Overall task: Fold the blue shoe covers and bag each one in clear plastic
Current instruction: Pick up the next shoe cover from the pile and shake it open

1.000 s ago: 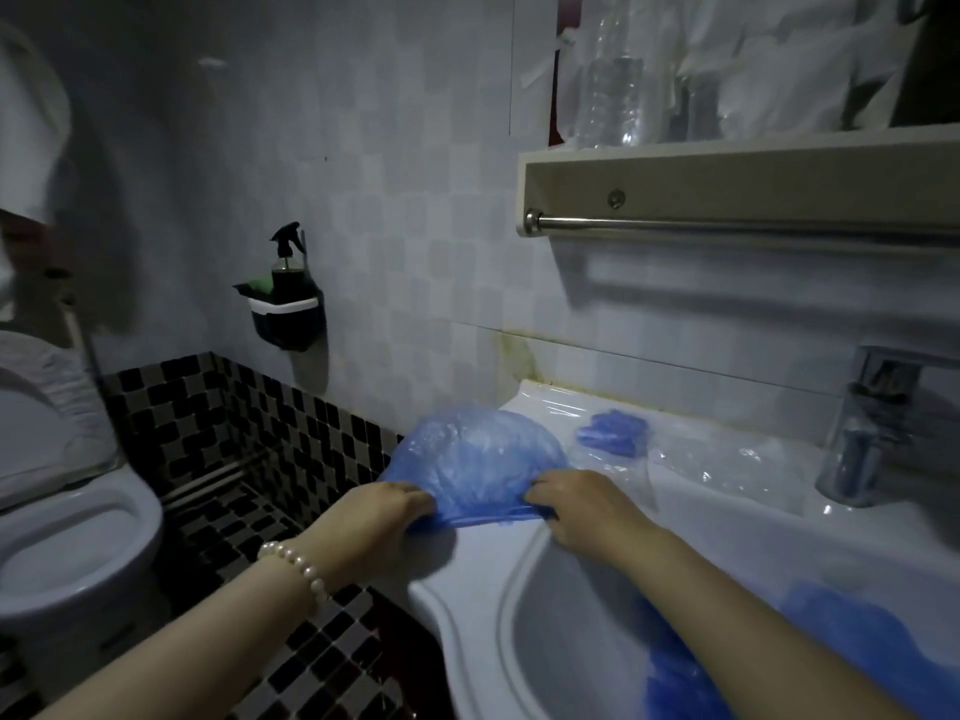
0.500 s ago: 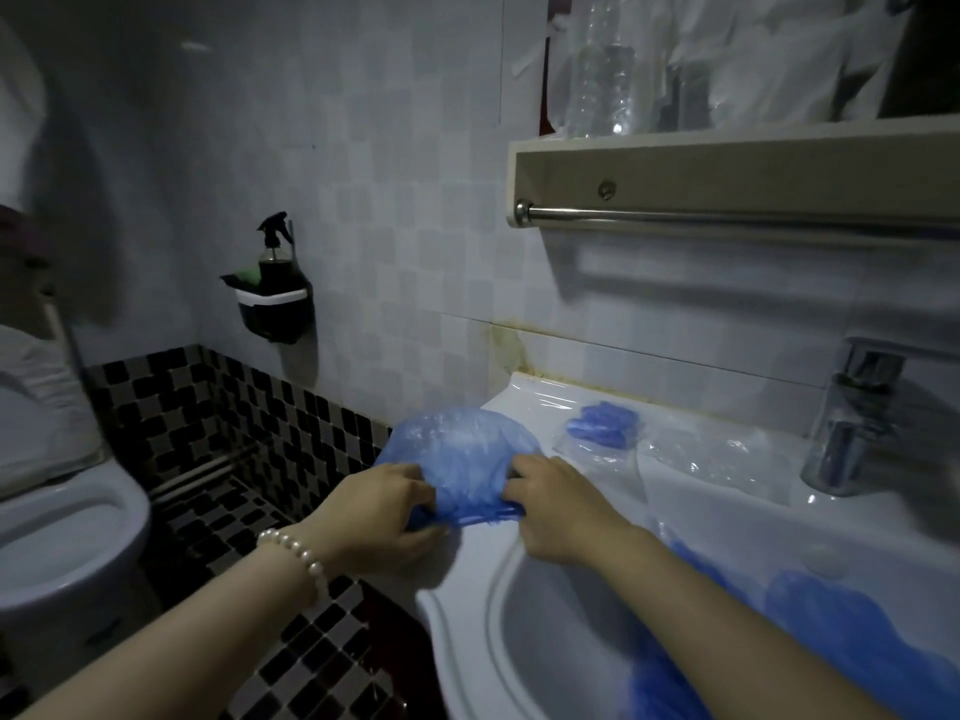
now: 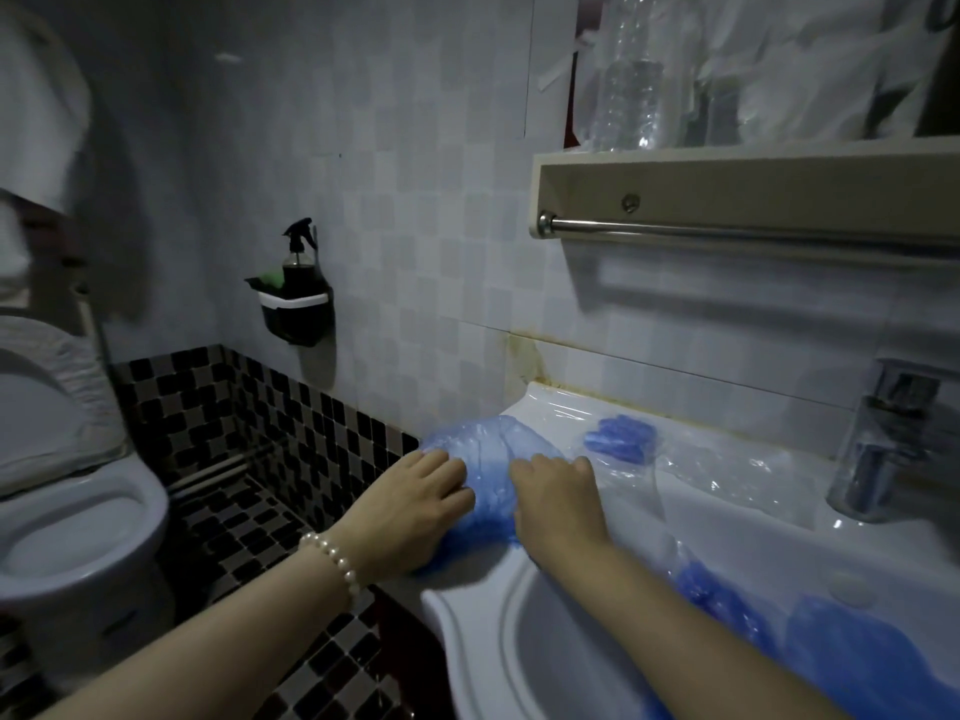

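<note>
A crumpled blue shoe cover (image 3: pixel 488 454) lies on the left corner of the white sink rim (image 3: pixel 467 600). My left hand (image 3: pixel 415 506) grips its left side, fingers curled over the plastic. My right hand (image 3: pixel 556 496) grips its right side, close to the left hand. Behind them a folded blue shoe cover (image 3: pixel 621 441) sits inside clear plastic on the rim. More clear plastic bags (image 3: pixel 737 475) spread toward the tap. A heap of loose blue shoe covers (image 3: pixel 857 652) fills the right part of the basin, partly hidden by my right forearm.
A chrome tap (image 3: pixel 883 444) stands at the right. A shelf with a towel bar (image 3: pixel 753 236) hangs above the sink, bottles and plastic on top. A spray bottle in a black holder (image 3: pixel 298 298) is on the wall. The toilet (image 3: pixel 72 517) stands at the left.
My hands have come closer together on the shoe cover, bunching it narrower and lower onto the sink rim. The camera has shifted slightly.
</note>
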`<state>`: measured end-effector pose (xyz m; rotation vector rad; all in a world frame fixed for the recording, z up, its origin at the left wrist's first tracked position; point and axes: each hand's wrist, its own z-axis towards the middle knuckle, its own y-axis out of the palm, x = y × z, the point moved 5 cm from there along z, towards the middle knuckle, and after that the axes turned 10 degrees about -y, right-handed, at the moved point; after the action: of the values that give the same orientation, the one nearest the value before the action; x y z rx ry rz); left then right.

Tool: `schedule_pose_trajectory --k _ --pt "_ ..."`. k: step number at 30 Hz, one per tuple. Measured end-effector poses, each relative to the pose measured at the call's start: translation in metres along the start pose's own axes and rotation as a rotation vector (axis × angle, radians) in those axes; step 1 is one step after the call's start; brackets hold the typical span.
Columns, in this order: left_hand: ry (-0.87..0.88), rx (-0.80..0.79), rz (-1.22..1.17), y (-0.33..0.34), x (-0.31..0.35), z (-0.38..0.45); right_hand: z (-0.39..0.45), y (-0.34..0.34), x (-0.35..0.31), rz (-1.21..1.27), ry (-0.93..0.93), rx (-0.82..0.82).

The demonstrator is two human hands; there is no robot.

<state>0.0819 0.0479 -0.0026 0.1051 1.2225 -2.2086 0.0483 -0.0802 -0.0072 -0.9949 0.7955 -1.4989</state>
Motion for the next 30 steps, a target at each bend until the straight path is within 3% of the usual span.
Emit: schedule_pose_trajectory --k 4,6,8,12,14,20,25,30 --pt "-0.011 0.045 -0.018 -0.001 -0.002 -0.002 -0.002 -0.001 -0.015 -0.103 -0.182 0.286" --pt "-0.033 -0.026 -0.077 0.003 -0.004 -0.001 -0.004 -0.001 -0.015 -0.066 -0.275 0.382" --pt "-0.104 -0.144 -0.171 0.011 -0.010 0.000 -0.002 0.004 -0.011 -0.010 -0.300 0.309" --pt "-0.202 -0.332 -0.317 0.018 -0.020 0.002 0.007 0.019 -0.001 0.120 -0.291 -0.061" --pt "-0.225 -0.486 -0.296 0.024 -0.020 0.004 0.008 0.026 0.004 0.161 -0.233 -0.242" --pt "-0.173 -0.738 -0.186 0.052 -0.032 -0.006 0.014 0.045 0.014 0.179 -0.188 -0.497" --pt "-0.178 -0.749 -0.353 0.054 -0.036 -0.011 0.016 0.046 0.019 0.324 -0.166 -0.525" --pt "-0.173 -0.824 -0.206 0.053 -0.034 -0.012 0.013 0.046 0.020 0.350 -0.166 -0.406"
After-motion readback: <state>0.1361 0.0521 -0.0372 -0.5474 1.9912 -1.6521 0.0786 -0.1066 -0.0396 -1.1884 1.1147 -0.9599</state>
